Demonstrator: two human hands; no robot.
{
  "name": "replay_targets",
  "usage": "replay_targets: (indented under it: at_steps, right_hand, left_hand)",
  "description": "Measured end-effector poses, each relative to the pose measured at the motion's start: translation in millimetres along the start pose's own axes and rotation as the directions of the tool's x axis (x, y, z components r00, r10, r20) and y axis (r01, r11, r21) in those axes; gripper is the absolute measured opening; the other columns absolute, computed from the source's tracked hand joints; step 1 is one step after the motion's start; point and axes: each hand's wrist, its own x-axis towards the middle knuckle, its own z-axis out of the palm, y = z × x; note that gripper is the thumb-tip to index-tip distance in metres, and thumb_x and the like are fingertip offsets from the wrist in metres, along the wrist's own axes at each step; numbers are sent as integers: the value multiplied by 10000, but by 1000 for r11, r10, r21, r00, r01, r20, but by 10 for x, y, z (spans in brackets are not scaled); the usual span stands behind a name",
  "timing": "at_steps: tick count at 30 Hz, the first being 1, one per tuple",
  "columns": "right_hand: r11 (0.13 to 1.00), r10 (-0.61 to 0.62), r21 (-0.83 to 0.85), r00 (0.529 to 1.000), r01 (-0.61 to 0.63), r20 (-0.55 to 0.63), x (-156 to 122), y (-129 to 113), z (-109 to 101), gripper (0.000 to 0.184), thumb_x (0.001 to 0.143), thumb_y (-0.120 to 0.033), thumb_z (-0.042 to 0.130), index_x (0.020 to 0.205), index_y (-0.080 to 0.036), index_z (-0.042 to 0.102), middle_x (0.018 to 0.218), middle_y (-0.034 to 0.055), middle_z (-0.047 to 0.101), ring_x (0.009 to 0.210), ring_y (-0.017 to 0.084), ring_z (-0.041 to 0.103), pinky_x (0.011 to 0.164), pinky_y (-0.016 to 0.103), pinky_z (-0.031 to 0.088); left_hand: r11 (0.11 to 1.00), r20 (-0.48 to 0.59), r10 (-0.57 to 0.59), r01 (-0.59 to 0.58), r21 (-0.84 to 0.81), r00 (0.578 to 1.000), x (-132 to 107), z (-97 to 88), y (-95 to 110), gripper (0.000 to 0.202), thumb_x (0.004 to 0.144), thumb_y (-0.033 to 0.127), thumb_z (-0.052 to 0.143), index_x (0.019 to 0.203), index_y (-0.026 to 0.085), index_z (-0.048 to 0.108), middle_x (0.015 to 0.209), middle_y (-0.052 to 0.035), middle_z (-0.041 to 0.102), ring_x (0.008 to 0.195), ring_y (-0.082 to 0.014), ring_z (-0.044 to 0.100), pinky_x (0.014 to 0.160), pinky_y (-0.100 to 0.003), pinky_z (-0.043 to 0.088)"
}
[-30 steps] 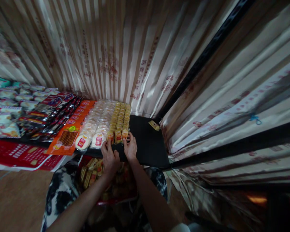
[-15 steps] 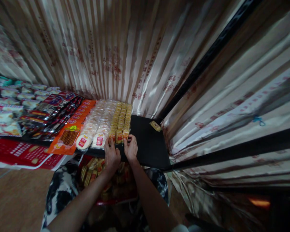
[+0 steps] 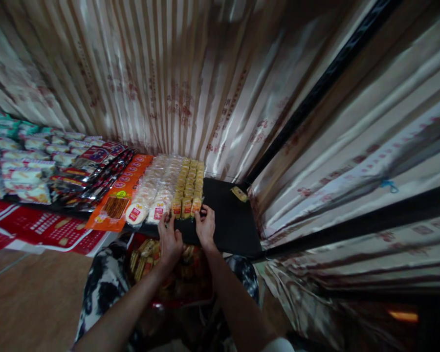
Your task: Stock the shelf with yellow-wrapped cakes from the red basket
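Small yellow snack packets [image 3: 187, 188] stand in three tight rows at the right end of the displayed goods, on a black shelf [image 3: 231, 220]. My left hand [image 3: 171, 242] is at the front left corner of these rows, fingers bent and a little apart, holding nothing I can see. My right hand [image 3: 206, 229] is at the front right corner, its thumb and fingers apart beside the nearest packet and seeming to touch its edge. Below my forearms, between my knees, a red basket [image 3: 179, 304] holds many more yellow packets [image 3: 144, 256].
Left of the rows lie clear-wrapped round white crackers [image 3: 137, 212], an orange snack bag [image 3: 112, 208], dark bags [image 3: 84, 168] and white bags [image 3: 25, 181]. One loose yellow packet [image 3: 239, 194] lies at the shelf's back right. A pleated curtain [image 3: 190, 73] and black bars [image 3: 315, 93] border the shelf.
The view has shifted, so the goods appear farther right. My left hand has drawn slightly back from the packets' front. My right hand stays by the right-hand row, its fingers spread a little more.
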Motion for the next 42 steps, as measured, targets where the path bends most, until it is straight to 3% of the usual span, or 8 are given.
replay_targets:
  at_steps: [4, 6, 10, 16, 25, 29, 37, 42]
  right_hand:
    - [989, -148, 22, 988, 149, -30, -111, -120, -74, 332, 879, -343, 452, 1111, -140, 575, 1126, 152, 541, 973, 203, 555, 643, 282, 525]
    - [959, -283, 20, 957, 282, 63, -256, -197, -91, 286, 902, -298, 438, 1093, -181, 617, 1129, 131, 557, 1050, 209, 540, 751, 310, 531]
    - [880, -454, 24, 827, 474, 330, -615, -344, 28, 294, 898, -211, 457, 1098, -259, 668, 1161, 87, 587, 1013, 191, 565, 908, 343, 491]
    - [810, -511, -28, 729, 585, 456, -802, -482, 381, 387, 879, -152, 450, 1224, -220, 611, 1336, 95, 506, 1099, 210, 518, 919, 345, 499]
    - [792, -474, -170, 766, 586, 435, -783, -496, 504, 402, 874, -135, 428, 1231, -191, 604, 1323, 119, 505, 1030, 199, 540, 923, 334, 498]
    - [804, -419, -229, 796, 549, 437, -776, -576, 537, 418, 850, -133, 460, 1237, -194, 604, 1298, 133, 503, 1032, 204, 552, 885, 314, 516]
    - [809, -395, -269, 822, 523, 411, -769, -638, 583, 419, 853, -126, 447, 1225, -226, 612, 1276, 118, 513, 996, 195, 569, 820, 292, 535]
    - [854, -399, -166, 826, 493, 398, -793, -592, 592, 459, 825, -106, 452, 1250, -207, 592, 1320, 118, 481, 1064, 207, 541, 927, 337, 494]
  left_hand:
    - [997, -87, -23, 30, 77, 996, -21, -274, -158, 442, 817, 149, 429, 1247, 96, 521, 1374, -190, 332, 1298, -311, 339, 1082, -503, 323]
    - [989, -154, -50, 71, 129, 987, 16, -443, -289, 429, 829, 157, 425, 1242, 106, 531, 1380, -188, 323, 1304, -323, 330, 1083, -516, 311]
    - [964, -248, -77, 136, 229, 966, 171, -746, -552, 393, 837, 169, 436, 1203, 134, 575, 1388, -179, 325, 1314, -346, 319, 1078, -523, 306]
    - [941, -149, 50, 3, 339, 988, 373, -866, -782, 412, 870, 239, 450, 1267, 148, 516, 1299, -172, 451, 1278, -322, 371, 1072, -504, 327]
    - [901, -100, 8, 36, 432, 995, 491, -782, -772, 474, 886, 366, 474, 1248, 61, 502, 1124, -201, 497, 1053, -296, 494, 898, -437, 464]
    - [905, -92, -14, 52, 422, 996, 520, -778, -749, 455, 863, 354, 523, 1224, 78, 510, 1099, -169, 478, 1038, -287, 490, 892, -429, 464]
    - [914, -97, 84, -39, 403, 992, 542, -770, -823, 394, 860, 334, 535, 1138, 55, 540, 1073, -168, 497, 1017, -286, 474, 905, -430, 452]
    - [923, -54, 54, -29, 383, 997, 569, -796, -851, 394, 846, 320, 546, 1154, 75, 530, 1090, -161, 512, 1030, -296, 484, 915, -445, 443]
